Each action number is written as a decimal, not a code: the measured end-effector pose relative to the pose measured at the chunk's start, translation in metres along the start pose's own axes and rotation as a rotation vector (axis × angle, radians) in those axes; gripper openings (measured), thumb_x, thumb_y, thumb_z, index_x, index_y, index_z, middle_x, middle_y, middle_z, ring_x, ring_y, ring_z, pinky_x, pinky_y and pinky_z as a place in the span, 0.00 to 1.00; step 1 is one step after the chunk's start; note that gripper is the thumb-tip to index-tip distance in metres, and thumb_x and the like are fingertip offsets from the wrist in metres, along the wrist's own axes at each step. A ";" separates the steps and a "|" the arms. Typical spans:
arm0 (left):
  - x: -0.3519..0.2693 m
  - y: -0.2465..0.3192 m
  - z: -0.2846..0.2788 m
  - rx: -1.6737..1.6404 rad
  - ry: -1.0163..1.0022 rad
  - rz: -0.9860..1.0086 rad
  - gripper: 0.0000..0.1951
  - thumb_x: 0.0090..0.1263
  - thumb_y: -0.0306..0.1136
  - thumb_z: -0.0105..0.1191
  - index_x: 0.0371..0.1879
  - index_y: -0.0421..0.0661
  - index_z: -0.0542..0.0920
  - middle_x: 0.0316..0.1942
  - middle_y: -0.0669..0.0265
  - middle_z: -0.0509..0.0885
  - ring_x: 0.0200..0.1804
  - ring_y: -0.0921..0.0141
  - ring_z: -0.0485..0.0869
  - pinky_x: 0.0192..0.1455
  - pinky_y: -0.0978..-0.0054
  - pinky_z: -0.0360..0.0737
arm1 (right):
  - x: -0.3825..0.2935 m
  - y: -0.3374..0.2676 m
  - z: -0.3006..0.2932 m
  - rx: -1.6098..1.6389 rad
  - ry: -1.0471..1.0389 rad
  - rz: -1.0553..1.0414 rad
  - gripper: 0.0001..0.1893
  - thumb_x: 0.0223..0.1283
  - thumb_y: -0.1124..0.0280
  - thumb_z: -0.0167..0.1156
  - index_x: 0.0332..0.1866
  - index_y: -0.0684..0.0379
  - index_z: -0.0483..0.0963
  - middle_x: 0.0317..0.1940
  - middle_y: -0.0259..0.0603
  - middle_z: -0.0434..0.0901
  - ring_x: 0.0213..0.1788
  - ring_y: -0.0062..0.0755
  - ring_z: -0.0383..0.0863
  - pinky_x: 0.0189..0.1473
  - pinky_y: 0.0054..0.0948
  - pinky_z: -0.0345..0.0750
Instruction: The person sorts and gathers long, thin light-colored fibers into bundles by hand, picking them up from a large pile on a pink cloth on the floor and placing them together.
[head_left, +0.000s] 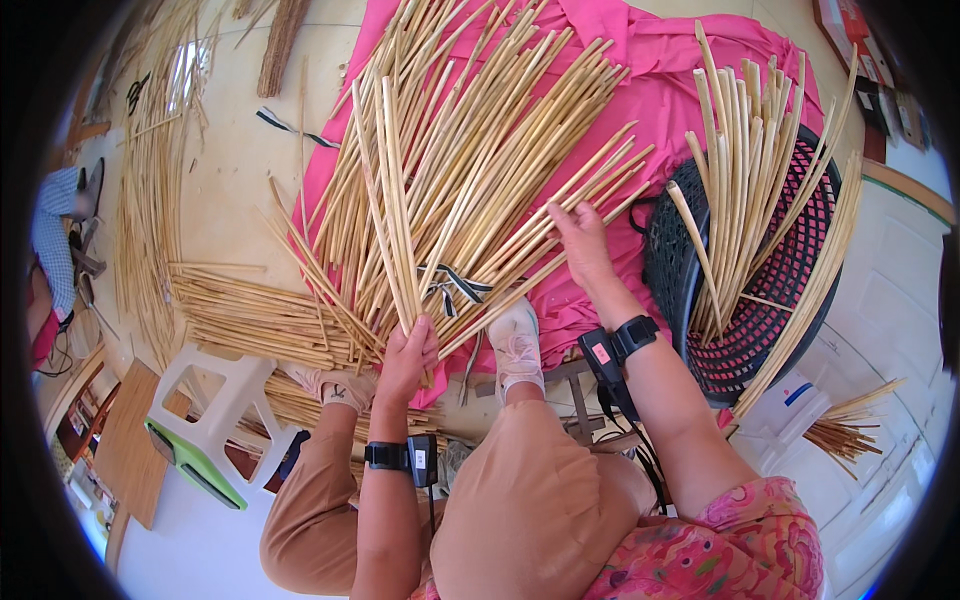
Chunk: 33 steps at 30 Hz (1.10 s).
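Observation:
My left hand (409, 356) is closed around the lower ends of several pale dried plant stalks (390, 187), which fan upward from it. My right hand (581, 244) pinches a stalk at the right side of a large loose pile of stalks (495, 172); its fingertips are partly hidden. The pile lies on a pink cloth (637, 105) spread on the floor. A dark-and-white striped fabric strip (454, 285) crosses the stalks between my hands. Both wrists wear black strapped devices.
To the right, a black plastic basket (679, 225) holds upright stalks (750, 142). More stalks (255, 315) lie at left beside a white plastic stool (217, 375). Scissors (137, 94) lie at upper left. Another person's checked sleeve (54, 232) shows at the left edge. My shoe (516, 337) rests near the pile.

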<state>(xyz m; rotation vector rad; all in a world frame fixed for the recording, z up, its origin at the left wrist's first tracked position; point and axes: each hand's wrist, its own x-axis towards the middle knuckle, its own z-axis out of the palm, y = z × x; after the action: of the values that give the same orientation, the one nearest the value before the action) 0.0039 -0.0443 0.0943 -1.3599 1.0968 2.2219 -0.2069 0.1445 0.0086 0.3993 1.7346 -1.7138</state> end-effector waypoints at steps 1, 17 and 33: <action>0.000 -0.001 -0.001 0.008 0.003 0.009 0.14 0.76 0.39 0.39 0.26 0.49 0.65 0.16 0.79 0.58 0.17 0.83 0.54 0.18 0.84 0.52 | 0.000 -0.004 0.000 0.000 -0.003 0.002 0.08 0.62 0.68 0.58 0.43 0.59 0.74 0.34 0.31 0.79 0.33 0.16 0.76 0.33 0.17 0.75; -0.001 -0.005 -0.010 -0.027 0.030 0.015 0.12 0.76 0.39 0.40 0.29 0.48 0.67 0.17 0.79 0.59 0.18 0.83 0.56 0.18 0.84 0.53 | -0.019 0.016 0.024 -0.779 0.379 -0.463 0.18 0.45 0.73 0.66 0.42 0.64 0.69 0.31 0.42 0.72 0.40 0.40 0.74 0.44 0.34 0.73; 0.002 -0.006 -0.008 -0.029 -0.010 0.041 0.10 0.76 0.37 0.41 0.31 0.47 0.68 0.17 0.79 0.60 0.17 0.84 0.55 0.18 0.85 0.53 | -0.027 0.030 0.039 -1.357 -0.101 -0.642 0.09 0.41 0.68 0.65 0.31 0.55 0.77 0.35 0.36 0.72 0.46 0.36 0.70 0.50 0.35 0.69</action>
<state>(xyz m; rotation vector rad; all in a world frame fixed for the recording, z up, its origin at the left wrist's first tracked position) 0.0111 -0.0470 0.0876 -1.3484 1.1031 2.2799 -0.1588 0.1162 0.0060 -0.8920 2.6003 -0.4895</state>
